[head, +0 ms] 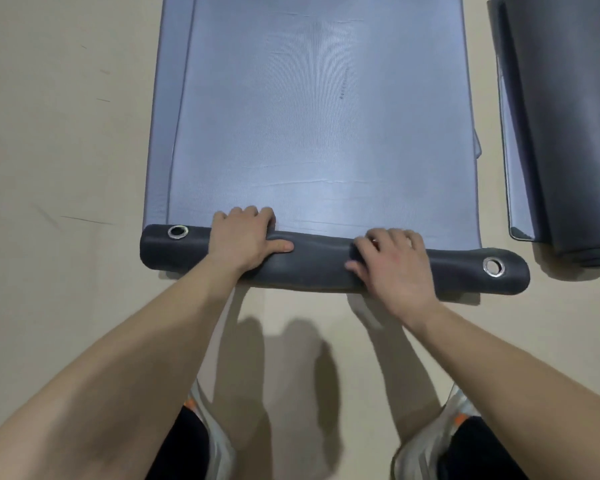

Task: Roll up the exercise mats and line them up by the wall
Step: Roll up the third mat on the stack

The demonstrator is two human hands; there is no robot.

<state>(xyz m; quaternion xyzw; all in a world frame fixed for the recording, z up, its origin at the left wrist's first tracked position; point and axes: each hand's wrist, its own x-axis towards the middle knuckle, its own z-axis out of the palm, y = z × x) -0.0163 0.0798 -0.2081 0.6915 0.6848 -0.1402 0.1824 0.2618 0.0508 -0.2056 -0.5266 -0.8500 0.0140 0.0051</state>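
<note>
A grey-blue exercise mat [312, 109] lies flat on the floor, stretching away from me. Its near end is curled over into a short dark roll [323, 263] with a metal eyelet at each end. My left hand [246, 237] presses on the roll left of centre, fingers curled over its far side. My right hand [395, 263] grips the roll right of centre, thumb on the near side. A second, darker mat [568, 133] lies rolled at the right edge of the view.
Beige floor [66, 150] surrounds the mats. Another mat's edge shows beneath the left side of the flat one. My shoes [426, 441] and dark trouser legs stand at the bottom of the view, close behind the roll.
</note>
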